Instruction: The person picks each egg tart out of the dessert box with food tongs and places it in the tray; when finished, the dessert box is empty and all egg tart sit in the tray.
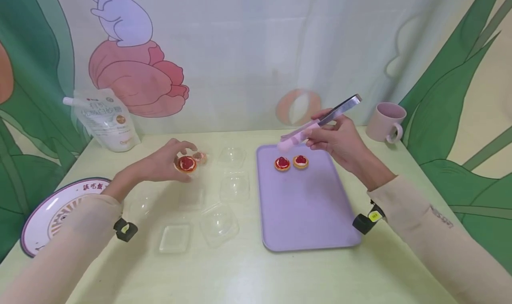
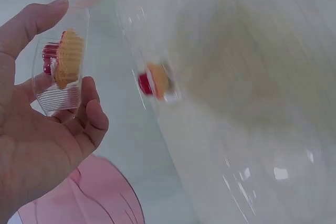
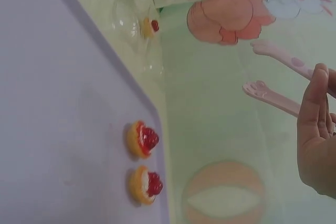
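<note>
My left hand (image 1: 160,165) holds a small clear plastic box (image 2: 59,98) up over the left side of the table, thumb on one side and fingers on the other. Inside it sits a red-topped tart (image 2: 71,59). Just behind that hand, another boxed tart (image 1: 199,157) stands on the table. My right hand (image 1: 339,137) grips metal tongs (image 1: 342,108) with pink, paw-shaped ends, which are spread apart with nothing between them in the right wrist view. Below the tongs, two red-topped tarts (image 1: 282,164) (image 1: 301,162) lie side by side at the far end of the purple tray (image 1: 308,215).
Several clear plastic boxes and lids (image 1: 219,224) lie left of the tray. A patterned plate (image 1: 42,224) is partly under the left forearm. At the back stand a white spouted pouch (image 1: 108,122) on the left and a pink mug (image 1: 382,124) on the right, before a printed curtain.
</note>
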`<state>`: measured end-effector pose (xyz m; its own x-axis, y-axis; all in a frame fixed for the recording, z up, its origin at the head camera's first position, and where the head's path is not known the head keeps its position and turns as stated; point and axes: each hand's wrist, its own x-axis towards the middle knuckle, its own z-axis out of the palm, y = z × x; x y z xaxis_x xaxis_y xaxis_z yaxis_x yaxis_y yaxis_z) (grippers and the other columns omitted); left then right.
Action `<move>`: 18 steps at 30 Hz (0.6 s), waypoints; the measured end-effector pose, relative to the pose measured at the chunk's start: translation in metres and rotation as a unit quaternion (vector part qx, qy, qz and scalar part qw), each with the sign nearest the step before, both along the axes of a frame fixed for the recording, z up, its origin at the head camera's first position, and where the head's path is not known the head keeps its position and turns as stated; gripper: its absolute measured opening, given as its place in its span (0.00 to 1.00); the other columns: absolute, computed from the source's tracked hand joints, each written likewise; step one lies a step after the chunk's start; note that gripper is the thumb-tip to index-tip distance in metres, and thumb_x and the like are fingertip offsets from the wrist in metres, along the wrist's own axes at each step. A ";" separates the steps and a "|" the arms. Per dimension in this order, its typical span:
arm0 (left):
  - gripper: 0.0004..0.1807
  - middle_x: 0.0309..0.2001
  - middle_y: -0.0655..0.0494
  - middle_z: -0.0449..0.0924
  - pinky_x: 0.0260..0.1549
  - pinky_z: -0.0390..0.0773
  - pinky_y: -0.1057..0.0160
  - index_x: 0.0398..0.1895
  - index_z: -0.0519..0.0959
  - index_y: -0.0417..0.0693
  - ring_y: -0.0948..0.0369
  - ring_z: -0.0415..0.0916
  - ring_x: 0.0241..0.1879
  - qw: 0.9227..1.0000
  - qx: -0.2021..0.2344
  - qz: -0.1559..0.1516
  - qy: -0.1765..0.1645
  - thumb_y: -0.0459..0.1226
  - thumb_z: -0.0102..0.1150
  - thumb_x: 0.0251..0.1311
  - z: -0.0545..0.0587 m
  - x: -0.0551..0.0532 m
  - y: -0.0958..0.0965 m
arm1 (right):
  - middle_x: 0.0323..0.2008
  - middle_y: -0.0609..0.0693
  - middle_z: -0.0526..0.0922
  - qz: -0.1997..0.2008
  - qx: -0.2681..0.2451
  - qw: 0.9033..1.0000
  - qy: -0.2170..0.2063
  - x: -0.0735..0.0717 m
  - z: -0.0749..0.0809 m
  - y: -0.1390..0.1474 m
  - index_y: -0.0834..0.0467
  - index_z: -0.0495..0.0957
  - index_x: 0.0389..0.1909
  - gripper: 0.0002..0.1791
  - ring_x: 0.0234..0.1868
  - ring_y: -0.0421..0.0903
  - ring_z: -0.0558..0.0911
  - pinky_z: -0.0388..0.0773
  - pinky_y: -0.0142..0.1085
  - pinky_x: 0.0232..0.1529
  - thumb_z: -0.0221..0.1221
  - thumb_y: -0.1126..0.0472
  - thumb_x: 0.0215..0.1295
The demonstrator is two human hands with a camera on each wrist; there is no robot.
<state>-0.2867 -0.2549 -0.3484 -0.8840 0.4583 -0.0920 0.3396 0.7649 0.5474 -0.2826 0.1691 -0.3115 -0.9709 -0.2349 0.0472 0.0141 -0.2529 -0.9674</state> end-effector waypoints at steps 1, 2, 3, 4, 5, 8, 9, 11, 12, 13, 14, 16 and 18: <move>0.41 0.57 0.37 0.66 0.48 0.72 0.54 0.65 0.68 0.44 0.48 0.70 0.49 1.000 0.007 -0.005 0.003 0.39 0.76 0.47 0.000 0.003 0.006 | 0.27 0.52 0.87 0.004 0.002 1.000 0.003 0.003 0.002 -0.002 0.62 0.66 0.49 0.18 0.22 0.44 0.85 0.85 0.33 0.31 0.60 0.76 0.63; 0.41 0.56 0.38 0.66 0.48 0.72 0.54 0.65 0.68 0.45 0.48 0.70 0.50 1.000 0.014 -0.010 0.004 0.39 0.77 0.47 0.000 0.005 0.012 | 0.27 0.52 0.87 0.009 0.003 1.000 0.007 0.006 0.004 -0.004 0.62 0.66 0.49 0.18 0.22 0.44 0.85 0.85 0.33 0.32 0.60 0.76 0.63; 0.41 0.56 0.39 0.66 0.48 0.73 0.54 0.65 0.68 0.45 0.47 0.71 0.52 1.000 0.022 -0.015 0.006 0.38 0.77 0.47 0.000 0.008 0.018 | 0.26 0.51 0.87 0.014 0.005 1.000 0.012 0.008 0.006 -0.006 0.62 0.67 0.49 0.17 0.22 0.44 0.85 0.85 0.33 0.32 0.60 0.76 0.63; 0.41 0.56 0.40 0.66 0.50 0.73 0.54 0.65 0.68 0.45 0.46 0.71 0.55 0.999 0.029 -0.021 0.006 0.38 0.77 0.47 0.000 0.011 0.025 | 0.26 0.51 0.87 0.020 0.007 1.000 0.017 0.012 0.008 -0.008 0.61 0.67 0.49 0.17 0.22 0.44 0.85 0.85 0.33 0.32 0.60 0.76 0.64; 0.42 0.56 0.40 0.66 0.50 0.74 0.54 0.66 0.67 0.46 0.45 0.71 0.57 0.999 0.035 -0.025 0.006 0.38 0.77 0.46 0.000 0.014 0.031 | 0.26 0.51 0.86 0.024 0.012 0.999 0.024 0.015 0.009 -0.011 0.61 0.68 0.49 0.17 0.22 0.44 0.85 0.85 0.33 0.32 0.60 0.76 0.63; 0.43 0.56 0.41 0.66 0.48 0.75 0.54 0.67 0.67 0.47 0.46 0.73 0.55 0.998 0.051 -0.038 0.008 0.38 0.78 0.46 0.001 0.024 0.049 | 0.25 0.50 0.86 0.042 0.027 0.998 0.044 0.024 0.013 -0.018 0.60 0.70 0.48 0.16 0.22 0.44 0.84 0.85 0.33 0.32 0.60 0.76 0.63; 0.44 0.56 0.41 0.66 0.47 0.76 0.56 0.67 0.67 0.48 0.48 0.73 0.52 0.997 0.056 -0.042 0.010 0.38 0.78 0.45 0.002 0.028 0.054 | 0.25 0.50 0.85 0.047 0.036 0.997 0.051 0.028 0.014 -0.020 0.60 0.71 0.47 0.16 0.22 0.44 0.84 0.84 0.33 0.32 0.60 0.76 0.62; 0.45 0.55 0.42 0.67 0.42 0.75 0.58 0.68 0.67 0.50 0.52 0.73 0.44 0.997 0.064 -0.045 0.013 0.38 0.79 0.44 0.003 0.035 0.063 | 0.25 0.50 0.85 0.056 0.054 0.995 0.065 0.034 0.017 -0.025 0.59 0.72 0.47 0.17 0.22 0.45 0.83 0.84 0.34 0.32 0.61 0.77 0.61; 0.45 0.55 0.43 0.67 0.40 0.74 0.59 0.68 0.67 0.51 0.54 0.72 0.40 0.996 0.069 -0.046 0.013 0.38 0.79 0.44 0.003 0.039 0.067 | 0.25 0.51 0.85 0.060 0.064 0.994 0.072 0.037 0.018 -0.028 0.59 0.72 0.47 0.17 0.21 0.45 0.83 0.84 0.35 0.31 0.62 0.77 0.60; 0.45 0.55 0.44 0.67 0.39 0.74 0.60 0.68 0.67 0.52 0.55 0.71 0.38 0.996 0.074 -0.047 0.012 0.38 0.79 0.43 0.004 0.042 0.071 | 0.25 0.51 0.85 0.061 0.075 0.992 0.081 0.041 0.020 -0.030 0.59 0.73 0.47 0.18 0.21 0.45 0.83 0.84 0.35 0.30 0.63 0.77 0.59; 0.45 0.55 0.44 0.67 0.38 0.74 0.61 0.68 0.67 0.53 0.56 0.70 0.36 0.996 0.079 -0.048 0.012 0.39 0.79 0.44 0.003 0.045 0.074 | 0.26 0.51 0.85 0.062 0.089 0.990 0.091 0.044 0.021 -0.033 0.59 0.73 0.48 0.18 0.22 0.46 0.83 0.84 0.36 0.30 0.63 0.76 0.59; 0.46 0.54 0.45 0.68 0.37 0.74 0.61 0.68 0.67 0.53 0.57 0.69 0.34 0.995 0.089 -0.047 0.010 0.38 0.79 0.43 0.003 0.051 0.081 | 0.28 0.53 0.86 0.068 0.110 0.986 0.109 0.050 0.023 -0.038 0.60 0.72 0.48 0.20 0.22 0.47 0.84 0.84 0.38 0.29 0.65 0.75 0.58; 0.46 0.54 0.45 0.68 0.36 0.75 0.61 0.68 0.67 0.54 0.57 0.69 0.34 0.994 0.100 -0.042 0.003 0.38 0.79 0.44 0.002 0.056 0.087 | 0.30 0.54 0.85 0.077 0.129 0.981 0.124 0.056 0.023 -0.042 0.62 0.72 0.50 0.21 0.22 0.48 0.84 0.85 0.39 0.29 0.66 0.75 0.57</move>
